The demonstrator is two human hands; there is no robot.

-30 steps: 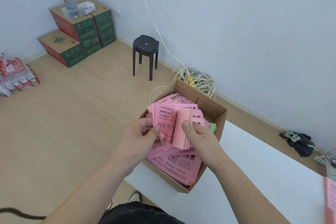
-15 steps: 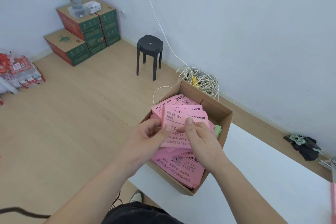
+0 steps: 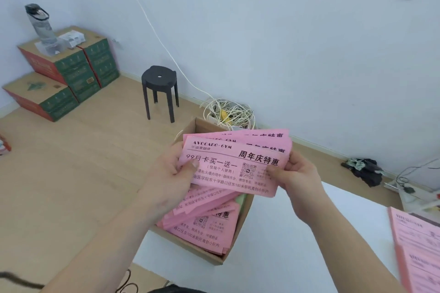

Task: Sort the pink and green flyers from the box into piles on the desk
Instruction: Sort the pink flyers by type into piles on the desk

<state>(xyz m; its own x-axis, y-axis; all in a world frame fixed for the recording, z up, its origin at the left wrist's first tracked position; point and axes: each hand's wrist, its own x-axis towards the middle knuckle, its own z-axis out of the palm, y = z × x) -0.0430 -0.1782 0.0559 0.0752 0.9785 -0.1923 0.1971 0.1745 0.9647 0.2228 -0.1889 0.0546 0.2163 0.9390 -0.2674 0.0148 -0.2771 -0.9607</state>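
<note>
At frame centre, a fanned bundle of pink flyers (image 3: 233, 166) is held raised above the cardboard box (image 3: 215, 260). The left hand (image 3: 171, 173) pinches its left end, thumb on top; the right hand (image 3: 297, 178) grips the right end, fingers curled. The box, with more pink flyers inside, sits on the white desk (image 3: 297, 245) corner. A pink pile (image 3: 419, 245) lies at lower right

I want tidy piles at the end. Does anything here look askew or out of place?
Yes. The flyers pinched between left hand and right hand are fanned, edges not lined up. The loose flyers in the box lie crisscross, and the box seems to overhang the desk edge.
</note>
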